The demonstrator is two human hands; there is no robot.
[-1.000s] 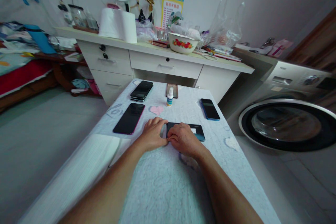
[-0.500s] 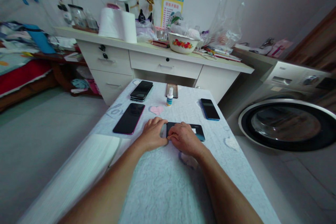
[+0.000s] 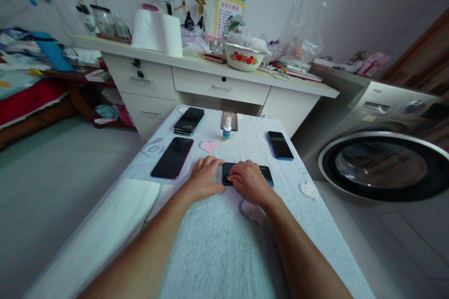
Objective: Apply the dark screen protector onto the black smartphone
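Note:
A dark smartphone (image 3: 227,180) lies back side up on the cloth-covered table. My left hand (image 3: 205,180) holds its left end, index finger at the far corner and thumb at the near one. Over the middle of the phone's back, my right hand (image 3: 250,182) is closed with its fingers bunched, pressing down. A bit of something tan shows at those fingertips; whether it is a cloth or a finger I cannot make out. Part of the phone's back is hidden under that hand. Beyond it stands a small white spray bottle (image 3: 227,130) with a blue and yellow label.
To the left lie a large phone (image 3: 172,158) and a stack of phones (image 3: 189,120). A blue-edged phone (image 3: 280,145) is on the right. Behind the bottle sits a phone case (image 3: 234,121). A white desk (image 3: 220,88) and a washing machine (image 3: 382,103) stand beyond the table.
My right hand has slid slightly to the right over the phone's back, uncovering more of its left part. My left hand and the phone have stayed in place.

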